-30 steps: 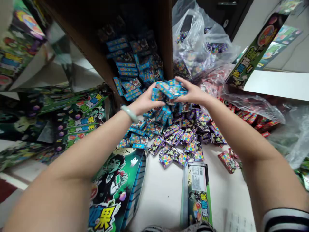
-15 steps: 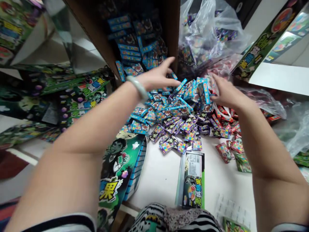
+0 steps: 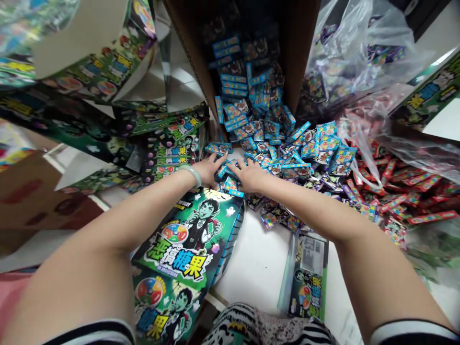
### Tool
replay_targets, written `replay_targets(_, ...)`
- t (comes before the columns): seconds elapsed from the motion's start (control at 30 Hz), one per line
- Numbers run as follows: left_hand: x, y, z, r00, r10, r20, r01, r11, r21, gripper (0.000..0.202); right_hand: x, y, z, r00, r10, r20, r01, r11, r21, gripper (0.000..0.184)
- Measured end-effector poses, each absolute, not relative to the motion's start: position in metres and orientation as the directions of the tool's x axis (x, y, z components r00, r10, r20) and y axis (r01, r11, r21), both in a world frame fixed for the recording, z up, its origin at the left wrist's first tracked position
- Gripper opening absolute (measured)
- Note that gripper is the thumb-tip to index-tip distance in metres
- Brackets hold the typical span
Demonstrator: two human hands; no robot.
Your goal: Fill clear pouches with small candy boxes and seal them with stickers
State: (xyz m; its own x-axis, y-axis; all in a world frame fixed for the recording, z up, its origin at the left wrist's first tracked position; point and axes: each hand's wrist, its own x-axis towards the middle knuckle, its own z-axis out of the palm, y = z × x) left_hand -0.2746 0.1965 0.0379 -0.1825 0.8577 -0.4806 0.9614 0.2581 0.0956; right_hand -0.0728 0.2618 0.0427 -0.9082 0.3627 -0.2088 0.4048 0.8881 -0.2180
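A heap of small blue candy packets spills from a tipped brown cardboard box onto a white table. My left hand, a pale bangle on its wrist, lies on the near left edge of the heap with fingers curled over a few blue packets. My right hand rests right beside it, fingers bent down onto the same packets. Whether either hand truly grips a packet is hidden. Purple packets lie just right of my right forearm.
A green cartoon display box lies under my left forearm, a narrow green one under my right. Red packets and clear plastic bags fill the right side. Flat green cartons stack at the left.
Both hands let a raised bundle of blue packets drop onto the heap, spread apart, then came down together at the heap's near left edge. The camera view swung left.
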Motion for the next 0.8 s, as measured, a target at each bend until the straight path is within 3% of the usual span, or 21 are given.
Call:
replay_targets(0.07, -0.278, 0.200, 0.036, -0.189, 0.831, -0.522, 0.969, 0.244, 0.037, 0.140, -0.083, 0.270, 0.035, -0.895, 0.391, -0.216, 0.437, 0.867, -0.241, 0.099)
replay_targets(0.13, -0.283, 0.203, 0.033, -0.182, 0.838, -0.515, 0.962, 0.261, 0.084, 0.128, -0.086, 0.280, 0.033, -0.896, 0.395, -0.205, 0.438, 0.863, -0.253, 0.096)
replay_targets(0.27, -0.280, 0.206, 0.028, -0.240, 0.916, -0.322, 0.883, 0.344, 0.320, 0.087, -0.087, 0.291, 0.035, -0.902, 0.388, -0.192, 0.427, 0.868, -0.254, 0.076)
replay_targets(0.43, -0.249, 0.234, 0.051, -0.192, 0.963, -0.189, 0.808, 0.265, 0.526, 0.063, -0.080, 0.299, 0.045, -0.897, 0.441, -0.034, 0.419, 0.825, -0.380, 0.062)
replay_targets(0.6, -0.196, 0.281, 0.122, -0.082, 0.985, 0.154, 0.762, -0.037, 0.646, 0.061, -0.025, 0.333, 0.086, -0.757, 0.621, 0.204, 0.453, 0.723, -0.522, 0.062)
replay_targets(0.67, -0.160, 0.298, 0.151, 0.037, 0.971, 0.236, 0.757, -0.182, 0.628, 0.064, 0.011, 0.354, 0.105, -0.666, 0.678, 0.312, 0.475, 0.708, -0.523, 0.064)
replay_targets(0.8, -0.096, 0.322, 0.182, 0.346, 0.922, 0.176, 0.776, -0.386, 0.498, 0.056, 0.086, 0.396, 0.124, -0.411, 0.822, 0.393, 0.665, 0.566, -0.488, 0.059)
